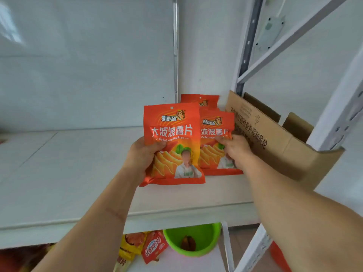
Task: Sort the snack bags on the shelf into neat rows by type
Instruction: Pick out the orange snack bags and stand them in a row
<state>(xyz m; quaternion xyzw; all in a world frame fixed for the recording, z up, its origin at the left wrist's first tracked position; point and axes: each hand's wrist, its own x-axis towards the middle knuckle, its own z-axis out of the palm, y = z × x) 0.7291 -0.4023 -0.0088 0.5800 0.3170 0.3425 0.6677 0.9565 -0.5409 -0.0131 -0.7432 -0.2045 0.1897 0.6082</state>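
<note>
- left hand [144, 154] gripped an upright orange bag [172, 144], thumb across its front.
- right hand [234, 149] pinched a second bag [216, 142] near the shelf's [59, 173] right edge, beside a box [275, 142].

Your white shelf board [59, 169] carries three matching orange chip bags at its right end: the front bag [172, 134] stands upright near the front edge, a second bag [216, 130] stands just behind and to its right, and a third bag [198, 100] peeks up behind both. A brown cardboard box [275, 146] sits on the board just beside them, against the shelf's upright post [334, 107]. On the lower level [176, 262] you have a green bowl [196, 240] and a few yellow and red snack packets [145, 246].
</note>
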